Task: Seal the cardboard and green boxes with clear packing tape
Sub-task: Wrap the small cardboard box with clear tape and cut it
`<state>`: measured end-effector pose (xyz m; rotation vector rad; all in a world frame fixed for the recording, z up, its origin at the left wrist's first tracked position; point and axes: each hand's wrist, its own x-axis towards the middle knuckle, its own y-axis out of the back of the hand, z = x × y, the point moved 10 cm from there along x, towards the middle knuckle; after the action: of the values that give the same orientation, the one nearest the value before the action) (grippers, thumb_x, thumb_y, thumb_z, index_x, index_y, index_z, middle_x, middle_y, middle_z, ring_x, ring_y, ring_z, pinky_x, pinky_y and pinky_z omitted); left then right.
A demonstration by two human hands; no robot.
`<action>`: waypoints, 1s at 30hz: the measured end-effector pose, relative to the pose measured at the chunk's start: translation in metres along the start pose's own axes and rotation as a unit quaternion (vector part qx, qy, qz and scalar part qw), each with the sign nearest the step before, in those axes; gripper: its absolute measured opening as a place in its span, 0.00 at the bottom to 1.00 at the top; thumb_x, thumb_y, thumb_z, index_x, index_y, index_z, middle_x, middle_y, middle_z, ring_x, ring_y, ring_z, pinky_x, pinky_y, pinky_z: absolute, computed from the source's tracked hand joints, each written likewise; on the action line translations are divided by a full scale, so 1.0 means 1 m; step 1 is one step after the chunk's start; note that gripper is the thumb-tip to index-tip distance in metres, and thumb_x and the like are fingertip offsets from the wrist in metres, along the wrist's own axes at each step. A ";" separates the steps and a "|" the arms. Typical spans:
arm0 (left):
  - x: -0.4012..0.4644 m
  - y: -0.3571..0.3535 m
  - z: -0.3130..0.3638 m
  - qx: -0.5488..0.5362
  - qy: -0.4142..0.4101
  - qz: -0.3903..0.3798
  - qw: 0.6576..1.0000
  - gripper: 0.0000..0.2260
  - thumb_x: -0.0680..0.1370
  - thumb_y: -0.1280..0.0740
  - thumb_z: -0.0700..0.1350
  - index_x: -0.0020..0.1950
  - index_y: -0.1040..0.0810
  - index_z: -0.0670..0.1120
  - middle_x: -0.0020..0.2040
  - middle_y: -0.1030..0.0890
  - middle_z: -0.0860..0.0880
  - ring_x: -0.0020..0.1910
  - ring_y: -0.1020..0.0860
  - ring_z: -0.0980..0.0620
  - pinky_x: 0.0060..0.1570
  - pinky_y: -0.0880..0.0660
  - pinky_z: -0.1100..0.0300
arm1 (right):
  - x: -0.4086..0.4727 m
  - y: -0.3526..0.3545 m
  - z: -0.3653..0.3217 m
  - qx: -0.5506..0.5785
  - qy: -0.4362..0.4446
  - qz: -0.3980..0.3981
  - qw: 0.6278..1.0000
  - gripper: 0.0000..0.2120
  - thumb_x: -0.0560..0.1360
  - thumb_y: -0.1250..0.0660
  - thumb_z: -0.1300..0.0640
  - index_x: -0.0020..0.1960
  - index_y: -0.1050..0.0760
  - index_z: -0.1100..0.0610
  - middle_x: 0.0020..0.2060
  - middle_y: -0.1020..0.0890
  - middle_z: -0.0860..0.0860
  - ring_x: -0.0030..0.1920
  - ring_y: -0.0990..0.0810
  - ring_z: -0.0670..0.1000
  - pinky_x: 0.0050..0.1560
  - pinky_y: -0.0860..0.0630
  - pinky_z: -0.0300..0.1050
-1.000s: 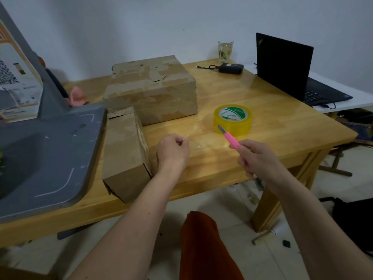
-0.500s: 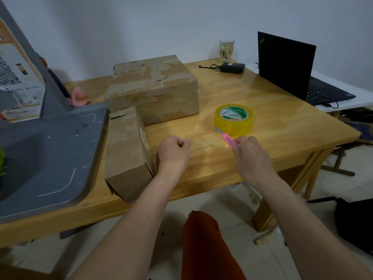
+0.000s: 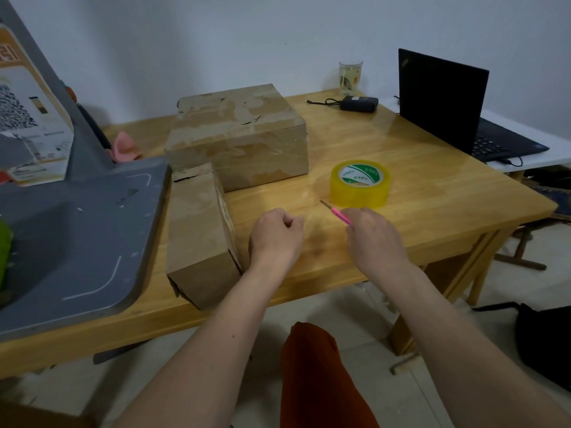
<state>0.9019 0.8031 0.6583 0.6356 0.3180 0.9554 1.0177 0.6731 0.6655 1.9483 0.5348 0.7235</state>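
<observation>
A large taped cardboard box (image 3: 238, 134) stands at the back of the wooden table (image 3: 432, 196). A smaller cardboard box (image 3: 197, 236) lies in front of it, close to the table's near edge. To the right sits a yellowish roll of clear packing tape (image 3: 360, 183). My left hand (image 3: 275, 236) is a loose fist beside the small box, pinching what looks like a faint clear tape strip leading toward the roll. My right hand (image 3: 375, 239) grips a pink utility knife (image 3: 338, 213), its blade pointing left just in front of the roll. A green object (image 3: 4, 251) is cut off at the left edge.
A big grey moulded tray (image 3: 77, 236) fills the table's left side, with a printed carton (image 3: 27, 118) behind it. A black laptop (image 3: 448, 103), a power adapter (image 3: 358, 103) and a glass (image 3: 350, 77) are at the back right. A pink cloth (image 3: 125, 146) lies behind the boxes.
My right hand came down from a raised position to just above the table and brought the knife in close to the tape roll. My left hand has hardly moved.
</observation>
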 end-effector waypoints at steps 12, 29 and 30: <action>-0.003 0.005 0.004 -0.014 -0.012 0.010 1.000 0.10 0.81 0.37 0.50 0.40 0.25 0.50 0.42 0.18 0.51 0.44 0.21 0.51 0.45 0.23 0.54 | 0.003 -0.009 -0.009 -0.013 0.001 -0.016 1.000 0.16 0.79 0.41 0.66 0.65 0.27 0.57 0.52 0.24 0.55 0.51 0.23 0.59 0.41 0.33 0.46; -0.010 0.008 -0.007 -0.035 0.000 0.008 0.999 0.09 0.80 0.36 0.47 0.40 0.24 0.50 0.44 0.18 0.50 0.43 0.21 0.53 0.34 0.32 0.65 | 0.006 0.029 -0.002 0.039 -0.031 0.109 0.993 0.10 0.81 0.42 0.62 0.62 0.29 0.58 0.53 0.25 0.53 0.54 0.26 0.55 0.42 0.35 0.45; -0.010 0.008 -0.008 -0.038 0.001 0.007 0.999 0.09 0.80 0.36 0.47 0.40 0.24 0.50 0.44 0.18 0.49 0.43 0.21 0.53 0.33 0.31 0.65 | 0.009 0.032 0.001 0.033 -0.042 0.115 0.992 0.09 0.82 0.42 0.61 0.61 0.29 0.58 0.53 0.25 0.53 0.55 0.27 0.54 0.42 0.36 0.45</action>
<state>0.8875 0.8007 0.6569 0.5685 0.2792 0.9769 1.0273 0.6638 0.6963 2.1148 0.2889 0.7723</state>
